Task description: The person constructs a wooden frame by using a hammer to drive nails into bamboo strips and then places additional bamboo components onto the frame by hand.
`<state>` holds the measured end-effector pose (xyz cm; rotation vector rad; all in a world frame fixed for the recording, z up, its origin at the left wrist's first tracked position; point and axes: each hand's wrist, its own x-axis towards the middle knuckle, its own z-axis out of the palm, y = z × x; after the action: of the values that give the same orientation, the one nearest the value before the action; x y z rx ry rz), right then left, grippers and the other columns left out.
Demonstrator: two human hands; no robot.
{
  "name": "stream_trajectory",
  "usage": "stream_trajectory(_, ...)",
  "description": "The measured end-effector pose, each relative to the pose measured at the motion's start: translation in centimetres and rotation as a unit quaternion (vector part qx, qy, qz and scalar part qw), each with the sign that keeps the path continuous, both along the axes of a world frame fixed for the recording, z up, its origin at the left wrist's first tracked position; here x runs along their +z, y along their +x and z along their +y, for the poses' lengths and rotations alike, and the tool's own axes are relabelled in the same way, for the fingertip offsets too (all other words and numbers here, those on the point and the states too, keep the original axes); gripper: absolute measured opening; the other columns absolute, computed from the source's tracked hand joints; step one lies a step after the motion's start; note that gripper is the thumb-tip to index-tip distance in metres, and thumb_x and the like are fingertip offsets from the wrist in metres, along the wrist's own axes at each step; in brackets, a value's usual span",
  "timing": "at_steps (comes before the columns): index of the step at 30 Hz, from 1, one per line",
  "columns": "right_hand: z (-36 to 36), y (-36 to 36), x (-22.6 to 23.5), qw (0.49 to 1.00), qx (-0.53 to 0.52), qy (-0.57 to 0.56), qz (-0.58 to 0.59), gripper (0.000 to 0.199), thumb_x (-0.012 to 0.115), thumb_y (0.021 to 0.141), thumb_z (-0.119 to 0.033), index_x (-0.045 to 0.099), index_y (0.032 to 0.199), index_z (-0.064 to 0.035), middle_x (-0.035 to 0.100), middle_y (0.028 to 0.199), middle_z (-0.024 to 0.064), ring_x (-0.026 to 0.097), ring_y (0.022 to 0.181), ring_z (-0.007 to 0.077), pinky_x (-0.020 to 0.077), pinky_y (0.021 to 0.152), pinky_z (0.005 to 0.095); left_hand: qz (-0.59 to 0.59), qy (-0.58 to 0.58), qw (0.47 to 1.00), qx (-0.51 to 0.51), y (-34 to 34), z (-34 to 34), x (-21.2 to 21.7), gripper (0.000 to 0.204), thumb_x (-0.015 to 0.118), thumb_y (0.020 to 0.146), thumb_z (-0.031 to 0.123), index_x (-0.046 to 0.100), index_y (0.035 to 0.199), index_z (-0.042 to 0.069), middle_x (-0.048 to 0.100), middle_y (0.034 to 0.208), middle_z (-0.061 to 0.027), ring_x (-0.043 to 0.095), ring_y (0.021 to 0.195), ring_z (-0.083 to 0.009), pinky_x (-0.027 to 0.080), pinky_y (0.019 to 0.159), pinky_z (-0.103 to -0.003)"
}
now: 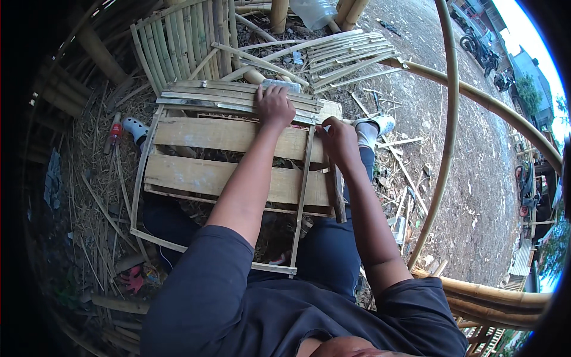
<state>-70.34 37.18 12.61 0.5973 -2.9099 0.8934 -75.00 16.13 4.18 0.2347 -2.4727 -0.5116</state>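
A frame of thin bamboo strips (303, 205) lies over a low bench of pale wooden planks (202, 132), between my legs. Several split bamboo slats (205, 95) lie side by side across its far end. My left hand (275, 108) rests on these slats, fingers laid over them toward the far edge. By the right end of the slats, my right hand (339, 141) is closed, its fingers bent. Whatever they pinch is hidden. Below that hand a dark narrow piece (339, 199) stands against the bench's right side; I cannot make out what it is.
Slatted bamboo panels (178, 44) (351, 53) lie beyond the bench. A pale clear object (281, 85) sits behind the slats. A red-handled tool (115, 130) lies at left among shavings. Curved bamboo poles (452, 107) arch along the right; parked motorcycles (479, 53) stand farther off.
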Motion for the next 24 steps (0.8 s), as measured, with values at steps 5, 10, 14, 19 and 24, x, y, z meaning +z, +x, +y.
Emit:
stream_trajectory(5,-1.9,-3.3,-2.3,0.997,0.044,-0.008,0.059,0.028,0.079,0.087,-0.029,0.077,0.105,-0.0072,0.073,0.096,0.0197,0.072,0.089,0.0387,0.0564,0.079,0.0479,0.003,0.004,1.000,-0.007,-0.2,0.5,-0.1,0.036,0.057,0.087,0.020,0.070,0.119,0.010,0.069,0.124,-0.0067,0.058,0.127,-0.0248,0.025,0.124,-0.053)
stream_trajectory(10,-1.7,-4.1,-2.1,0.993,0.088,0.065,0.054,0.014,0.077,0.084,-0.025,0.082,0.095,-0.0165,0.075,0.096,0.0100,0.073,0.088,0.0327,0.0576,0.079,0.0444,-0.006,0.011,1.000,-0.005,0.0,0.1,-0.3,0.037,0.056,0.087,0.020,0.070,0.119,0.009,0.069,0.125,-0.0067,0.058,0.126,-0.0250,0.025,0.124,-0.054)
stream_trajectory(14,-1.2,-4.7,-2.2,0.992,0.100,0.030,0.066,0.011,0.077,0.082,-0.022,0.084,0.090,-0.0182,0.076,0.097,0.0082,0.072,0.091,0.0308,0.0573,0.080,0.0437,-0.007,0.007,1.000,-0.005,-0.2,0.2,-0.3,0.037,0.057,0.087,0.020,0.070,0.119,0.010,0.069,0.126,-0.0062,0.058,0.126,-0.0247,0.025,0.124,-0.054)
stream_trajectory(19,-0.3,-5.2,-3.0,0.992,0.104,-0.034,0.064,0.014,0.080,0.080,-0.018,0.084,0.093,-0.0140,0.076,0.100,0.0104,0.072,0.094,0.0317,0.0566,0.084,0.0423,-0.001,0.015,1.000,-0.006,-0.2,0.5,-0.1,0.036,0.058,0.087,0.020,0.070,0.119,0.010,0.069,0.126,-0.0058,0.058,0.126,-0.0244,0.024,0.124,-0.053)
stream_trajectory(24,-0.2,-5.3,-3.7,0.990,0.102,-0.092,0.039,0.017,0.083,0.081,-0.016,0.083,0.097,-0.0086,0.075,0.104,0.0143,0.072,0.099,0.0323,0.0556,0.090,0.0406,-0.021,0.007,1.000,-0.004,-0.1,0.2,-0.2,0.037,0.058,0.087,0.021,0.070,0.120,0.009,0.069,0.128,-0.0056,0.057,0.127,-0.0237,0.023,0.125,-0.053)
